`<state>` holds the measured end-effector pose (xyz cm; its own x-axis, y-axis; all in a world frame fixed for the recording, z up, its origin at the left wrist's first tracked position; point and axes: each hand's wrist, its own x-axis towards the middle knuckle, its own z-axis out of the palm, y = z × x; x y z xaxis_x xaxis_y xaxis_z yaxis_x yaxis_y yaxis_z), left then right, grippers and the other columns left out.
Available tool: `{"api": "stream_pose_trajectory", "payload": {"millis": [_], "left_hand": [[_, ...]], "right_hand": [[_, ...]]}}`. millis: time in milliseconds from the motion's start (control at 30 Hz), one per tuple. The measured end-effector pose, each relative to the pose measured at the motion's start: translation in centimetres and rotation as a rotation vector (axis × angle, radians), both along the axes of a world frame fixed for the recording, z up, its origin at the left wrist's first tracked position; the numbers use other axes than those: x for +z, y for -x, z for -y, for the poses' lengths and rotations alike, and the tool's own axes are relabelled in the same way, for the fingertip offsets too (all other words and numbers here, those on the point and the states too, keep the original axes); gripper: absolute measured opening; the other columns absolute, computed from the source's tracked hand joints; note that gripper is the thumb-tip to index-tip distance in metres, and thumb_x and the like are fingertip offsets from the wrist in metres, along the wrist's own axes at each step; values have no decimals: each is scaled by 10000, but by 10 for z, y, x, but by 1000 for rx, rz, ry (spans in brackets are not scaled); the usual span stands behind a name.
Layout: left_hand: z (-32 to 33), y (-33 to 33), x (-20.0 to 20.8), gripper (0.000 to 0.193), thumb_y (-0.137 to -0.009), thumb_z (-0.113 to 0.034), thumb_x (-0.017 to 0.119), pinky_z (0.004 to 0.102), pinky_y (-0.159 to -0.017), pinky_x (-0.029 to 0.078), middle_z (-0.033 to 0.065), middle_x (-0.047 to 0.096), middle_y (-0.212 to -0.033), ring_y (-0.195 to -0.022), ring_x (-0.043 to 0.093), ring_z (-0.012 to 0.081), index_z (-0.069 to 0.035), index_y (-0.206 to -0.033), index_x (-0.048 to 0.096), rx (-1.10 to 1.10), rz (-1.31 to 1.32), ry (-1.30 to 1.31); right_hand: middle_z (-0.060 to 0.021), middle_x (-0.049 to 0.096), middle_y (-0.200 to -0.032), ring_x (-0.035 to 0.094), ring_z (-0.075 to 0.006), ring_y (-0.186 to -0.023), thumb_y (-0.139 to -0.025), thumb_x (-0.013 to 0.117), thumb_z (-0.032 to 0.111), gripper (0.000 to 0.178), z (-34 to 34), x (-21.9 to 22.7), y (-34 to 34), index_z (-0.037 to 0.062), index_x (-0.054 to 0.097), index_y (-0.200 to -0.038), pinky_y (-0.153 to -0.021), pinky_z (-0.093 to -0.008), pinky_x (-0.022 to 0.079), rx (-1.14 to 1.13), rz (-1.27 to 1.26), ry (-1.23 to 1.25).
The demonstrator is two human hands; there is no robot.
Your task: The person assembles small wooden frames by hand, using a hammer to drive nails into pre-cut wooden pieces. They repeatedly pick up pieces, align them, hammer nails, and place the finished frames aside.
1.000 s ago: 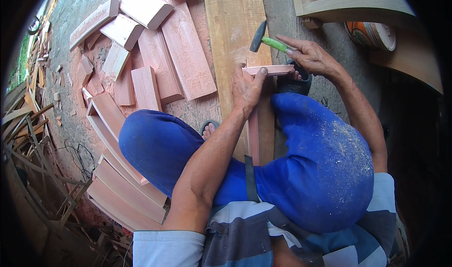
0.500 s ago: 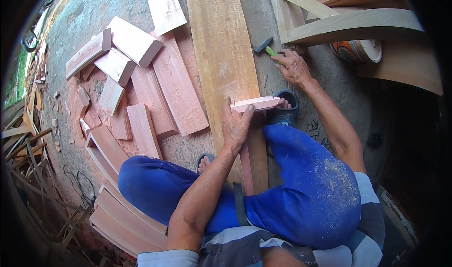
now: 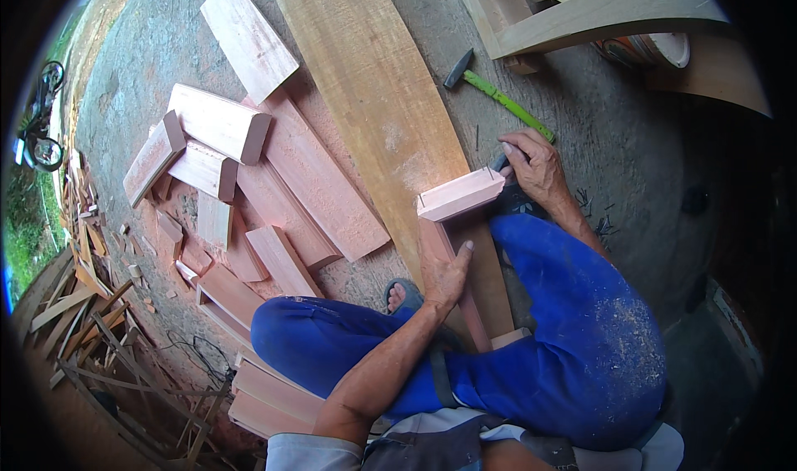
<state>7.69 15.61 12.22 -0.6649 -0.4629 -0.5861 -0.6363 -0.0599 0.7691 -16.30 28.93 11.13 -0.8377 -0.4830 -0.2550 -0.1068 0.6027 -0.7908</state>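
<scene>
A short pink wooden block (image 3: 462, 195) with bevelled edges sits across the top end of a long pink wooden strip (image 3: 475, 322). A thin nail stands up near the block's left end. Just below the block, my left hand (image 3: 444, 276) is wrapped round the strip, thumb on its right side. My right hand (image 3: 538, 172) is by the block's right end, fingers curled and pinched together; what they hold, if anything, cannot be made out. A hammer (image 3: 502, 97) with a green handle lies on the floor, its handle end close to my right knuckles.
Under the work runs a long brown plank (image 3: 374, 64). Pink boards (image 3: 311, 172) and blocks are piled on the left, scrap wood (image 3: 83, 322) beyond them. Upper right stand a curved wooden frame (image 3: 614, 19) and a bucket (image 3: 664, 49). Loose nails (image 3: 599, 214) lie right of my knee.
My right hand has let go of the hammer onto the floor and come down to the block's right end. My left hand has shifted from the block down to the strip.
</scene>
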Motion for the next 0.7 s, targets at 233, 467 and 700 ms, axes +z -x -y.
{"api": "stream_pose_trajectory", "payload": {"millis": [233, 467, 700], "left_hand": [[-1, 7, 5, 862, -946, -202, 778, 404, -1178, 394, 213, 522, -1484, -1364, 530, 314, 32, -1607, 275, 90, -30, -41], [18, 41, 1, 1015, -932, -326, 812, 425, -1230, 327, 281, 415, -1546, -1457, 425, 341, 51, -1631, 180, 253, -179, -176], [21, 38, -8, 1027, -869, -228, 826, 422, -1233, 332, 282, 451, -1533, -1442, 452, 338, 62, -1621, 189, 149, -211, -28]], "right_hand": [[-166, 713, -1064, 714, -322, -986, -1013, 631, 154, 236, -11, -1, 20, 19, 740, -1172, -865, -401, 557, 41, -81, -67], [-180, 697, -1125, 699, -336, -1052, -993, 684, 189, 270, 4, -43, 63, 34, 680, -1214, -931, -426, 546, 199, -262, -256], [-205, 648, -1168, 657, -371, -1122, -964, 718, 219, 341, 9, -43, 103, 25, 596, -1217, -950, -483, 507, 371, -129, -475]]}}
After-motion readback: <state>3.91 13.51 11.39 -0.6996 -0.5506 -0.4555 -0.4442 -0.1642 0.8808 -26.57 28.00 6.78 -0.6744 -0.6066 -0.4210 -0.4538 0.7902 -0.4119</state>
